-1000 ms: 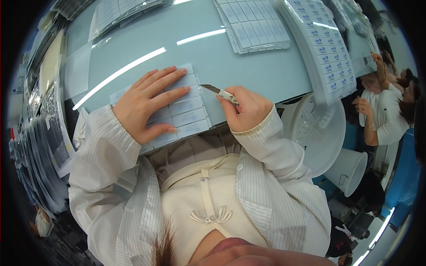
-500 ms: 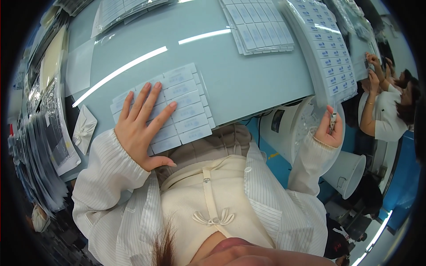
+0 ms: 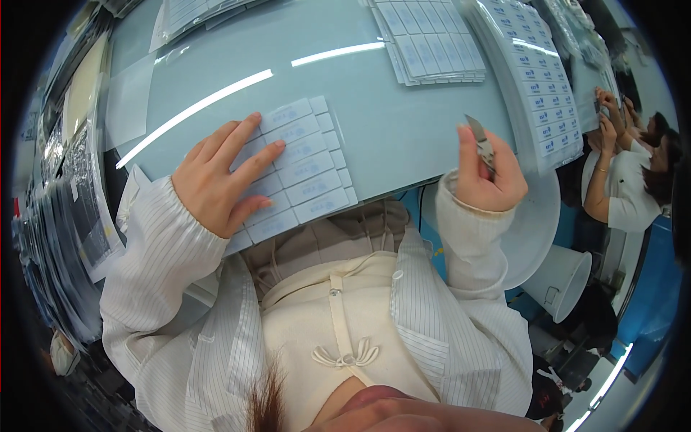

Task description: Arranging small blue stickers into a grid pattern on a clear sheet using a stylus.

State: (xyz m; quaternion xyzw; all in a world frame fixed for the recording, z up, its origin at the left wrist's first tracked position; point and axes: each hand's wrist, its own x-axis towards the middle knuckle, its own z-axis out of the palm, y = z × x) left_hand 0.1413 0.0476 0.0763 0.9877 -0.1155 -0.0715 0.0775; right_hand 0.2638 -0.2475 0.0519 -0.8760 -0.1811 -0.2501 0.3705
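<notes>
Hiding part of the knife — right hand.

From here I see blue lettering and a small emblem repeating down the thick, plastic-covered white stack at right. Fainter blue print (too pale for me to read) marks the flat white sheets of rectangles in front and the white gridded sheets piled farther back.

Card sheets partly hidden under left grip; knife handle partly inside right grip; top-left stack cropped.
</notes>
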